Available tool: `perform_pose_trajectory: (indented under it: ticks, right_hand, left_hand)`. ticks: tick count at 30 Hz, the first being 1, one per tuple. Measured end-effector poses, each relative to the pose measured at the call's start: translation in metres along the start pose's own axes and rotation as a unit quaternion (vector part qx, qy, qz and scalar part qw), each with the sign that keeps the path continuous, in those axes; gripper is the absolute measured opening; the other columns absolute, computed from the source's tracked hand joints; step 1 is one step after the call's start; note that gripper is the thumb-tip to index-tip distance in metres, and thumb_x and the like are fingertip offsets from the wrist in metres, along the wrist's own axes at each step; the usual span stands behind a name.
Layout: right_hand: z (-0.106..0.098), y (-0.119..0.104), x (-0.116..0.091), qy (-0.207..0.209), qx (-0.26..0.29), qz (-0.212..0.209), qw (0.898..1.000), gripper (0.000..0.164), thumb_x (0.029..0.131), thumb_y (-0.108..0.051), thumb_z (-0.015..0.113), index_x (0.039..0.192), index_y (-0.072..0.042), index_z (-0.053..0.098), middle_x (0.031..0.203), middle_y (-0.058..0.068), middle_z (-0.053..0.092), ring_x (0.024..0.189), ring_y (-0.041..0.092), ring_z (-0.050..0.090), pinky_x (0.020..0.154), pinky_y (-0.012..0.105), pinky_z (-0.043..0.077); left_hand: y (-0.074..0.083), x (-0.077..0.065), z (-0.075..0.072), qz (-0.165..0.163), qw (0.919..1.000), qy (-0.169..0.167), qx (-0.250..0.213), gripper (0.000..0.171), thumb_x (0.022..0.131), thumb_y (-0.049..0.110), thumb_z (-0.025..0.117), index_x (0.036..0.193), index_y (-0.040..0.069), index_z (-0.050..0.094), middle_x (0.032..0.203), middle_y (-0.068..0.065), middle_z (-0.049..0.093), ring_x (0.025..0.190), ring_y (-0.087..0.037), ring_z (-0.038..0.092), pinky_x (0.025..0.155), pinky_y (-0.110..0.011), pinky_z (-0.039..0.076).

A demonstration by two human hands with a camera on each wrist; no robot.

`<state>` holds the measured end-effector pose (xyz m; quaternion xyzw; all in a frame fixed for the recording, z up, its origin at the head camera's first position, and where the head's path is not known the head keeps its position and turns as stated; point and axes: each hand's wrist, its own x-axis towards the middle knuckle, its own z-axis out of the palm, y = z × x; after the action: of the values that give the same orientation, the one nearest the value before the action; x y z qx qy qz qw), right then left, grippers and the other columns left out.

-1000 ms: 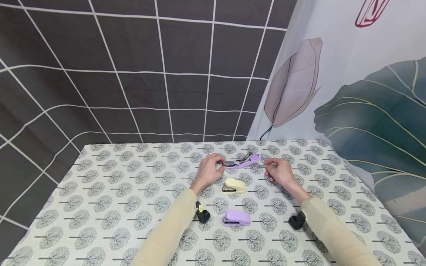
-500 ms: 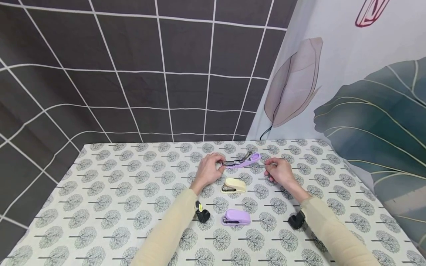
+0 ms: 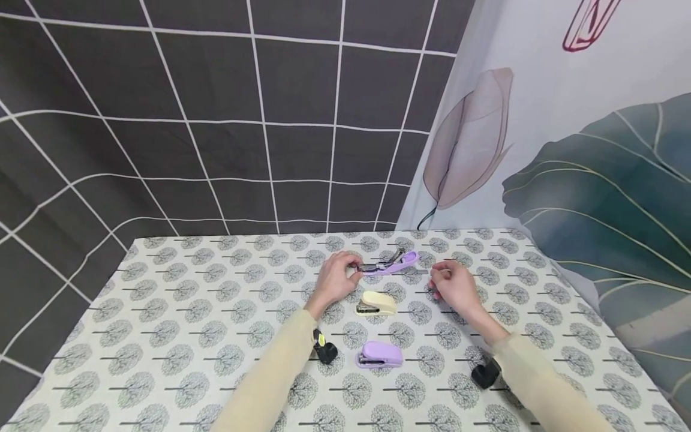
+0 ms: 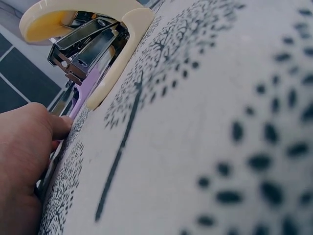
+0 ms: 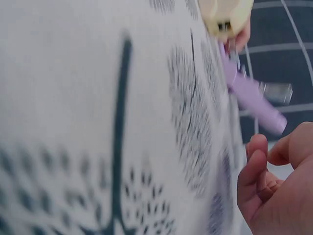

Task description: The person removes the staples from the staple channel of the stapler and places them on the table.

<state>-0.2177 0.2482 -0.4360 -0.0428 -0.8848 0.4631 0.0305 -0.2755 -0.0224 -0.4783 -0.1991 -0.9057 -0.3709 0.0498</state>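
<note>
In the head view an unfolded purple stapler (image 3: pixel 396 264) stretches across the far part of the table, its metal magazine raised at an angle. My left hand (image 3: pixel 336 277) pinches its left end between thumb and fingers. A short gap to the right of the stapler, my right hand (image 3: pixel 454 288) is held with fingers bent and thumb close to the index finger; I cannot tell if something small sits between the tips. The right wrist view puts those bent fingers (image 5: pixel 257 156) just short of the purple part. A cream stapler (image 3: pixel 376 303) stands nearer than the purple one.
A second purple stapler (image 3: pixel 379 354), folded, stands closer to me than the cream one. Tree-print cloth covers the table (image 3: pixel 178 336). A dark gridded curtain (image 3: pixel 216 150) hangs behind its far edge, and a leaf-print curtain (image 3: pixel 588 210) hangs at the right.
The whole head view has shifted slightly. My right hand has drawn back a little, toward me and away from the unfolded stapler. My left hand keeps its hold on it.
</note>
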Motion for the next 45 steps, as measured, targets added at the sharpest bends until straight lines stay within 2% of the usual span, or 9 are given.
perform_pose_trajectory:
  ticks: [3, 6, 10, 13, 16, 20, 24, 34, 45]
  right_hand:
    - [0.010, -0.013, -0.011, 0.005, -0.014, -0.068, 0.998, 0.025, 0.096, 0.001, 0.057, 0.118, 0.013, 0.057, 0.077, 0.014, 0.067, 0.055, 0.020, 0.061, 0.048, 0.026, 0.050]
    - [0.022, -0.028, -0.022, -0.016, -0.026, -0.156, 0.987, 0.022, 0.091, 0.007, 0.058, 0.112, 0.014, 0.060, 0.074, 0.012, 0.066, 0.054, 0.016, 0.059, 0.046, 0.024, 0.048]
    - [0.034, -0.043, -0.033, -0.093, -0.063, -0.259, 0.959, 0.026, 0.087, 0.009, 0.063, 0.112, 0.013, 0.060, 0.082, 0.011, 0.066, 0.065, 0.015, 0.062, 0.058, 0.024, 0.053]
    - [0.039, -0.052, -0.038, -0.133, -0.115, -0.300, 0.938, 0.033, 0.085, 0.003, 0.071, 0.116, 0.008, 0.061, 0.094, 0.012, 0.064, 0.078, 0.020, 0.063, 0.068, 0.029, 0.055]
    - [0.042, -0.056, -0.041, -0.128, -0.162, -0.312, 0.927, 0.038, 0.081, -0.002, 0.078, 0.116, 0.003, 0.064, 0.100, 0.012, 0.061, 0.083, 0.022, 0.059, 0.070, 0.034, 0.054]
    - [0.045, -0.061, -0.041, -0.110, -0.198, -0.307, 0.924, 0.038, 0.080, -0.005, 0.080, 0.115, -0.003, 0.066, 0.103, 0.012, 0.060, 0.085, 0.023, 0.055, 0.070, 0.039, 0.052]
    - [0.050, -0.066, -0.039, -0.114, -0.211, -0.307, 0.921, 0.037, 0.080, -0.007, 0.080, 0.115, -0.005, 0.066, 0.102, 0.011, 0.059, 0.087, 0.025, 0.054, 0.074, 0.043, 0.051]
    - [0.062, -0.076, -0.040, -0.133, -0.239, -0.323, 0.906, 0.034, 0.080, -0.003, 0.078, 0.112, -0.008, 0.067, 0.101, 0.011, 0.062, 0.090, 0.028, 0.058, 0.078, 0.047, 0.052]
    - [0.065, -0.077, -0.041, -0.121, -0.256, -0.348, 0.894, 0.030, 0.082, 0.000, 0.075, 0.111, -0.006, 0.067, 0.097, 0.009, 0.062, 0.086, 0.024, 0.058, 0.076, 0.043, 0.053]
  left_hand:
    - [-0.001, -0.003, -0.004, -0.011, 0.9997, -0.001, -0.022, 0.031, 0.088, 0.016, 0.076, 0.118, 0.013, 0.070, 0.111, 0.000, 0.066, 0.101, -0.020, 0.057, 0.094, -0.043, 0.043]
    - [-0.004, -0.006, -0.006, -0.022, 0.9982, 0.006, -0.055, 0.031, 0.087, 0.016, 0.077, 0.117, 0.012, 0.070, 0.108, 0.000, 0.065, 0.095, -0.018, 0.056, 0.087, -0.037, 0.046]
    - [-0.004, -0.017, -0.013, -0.018, 0.9902, 0.008, -0.138, 0.028, 0.087, 0.006, 0.073, 0.115, 0.004, 0.069, 0.099, -0.003, 0.063, 0.087, -0.017, 0.054, 0.080, -0.031, 0.047]
    - [0.005, -0.032, -0.024, -0.011, 0.9825, -0.016, -0.185, 0.030, 0.085, -0.006, 0.063, 0.114, -0.001, 0.067, 0.100, -0.008, 0.064, 0.086, -0.019, 0.056, 0.080, -0.031, 0.050]
    - [0.016, -0.050, -0.032, -0.010, 0.9803, -0.054, -0.189, 0.036, 0.081, -0.010, 0.061, 0.115, 0.000, 0.066, 0.105, -0.009, 0.065, 0.089, -0.020, 0.058, 0.081, -0.033, 0.050]
    - [0.026, -0.066, -0.028, 0.007, 0.9866, -0.081, -0.141, 0.036, 0.081, 0.001, 0.074, 0.116, 0.004, 0.066, 0.106, -0.004, 0.063, 0.091, -0.017, 0.056, 0.083, -0.033, 0.048]
    - [0.031, -0.073, -0.017, 0.027, 0.9943, -0.059, -0.085, 0.035, 0.079, 0.013, 0.083, 0.109, 0.007, 0.067, 0.099, 0.001, 0.061, 0.088, -0.015, 0.055, 0.081, -0.032, 0.046]
    - [0.028, -0.079, -0.002, 0.053, 0.9976, 0.014, -0.043, 0.025, 0.075, 0.007, 0.082, 0.097, 0.007, 0.070, 0.086, 0.002, 0.061, 0.079, -0.014, 0.053, 0.076, -0.032, 0.044]
    - [0.027, -0.077, -0.001, 0.049, 0.9980, 0.017, -0.037, 0.024, 0.076, 0.008, 0.082, 0.097, 0.007, 0.070, 0.083, 0.003, 0.060, 0.078, -0.014, 0.052, 0.074, -0.030, 0.044]
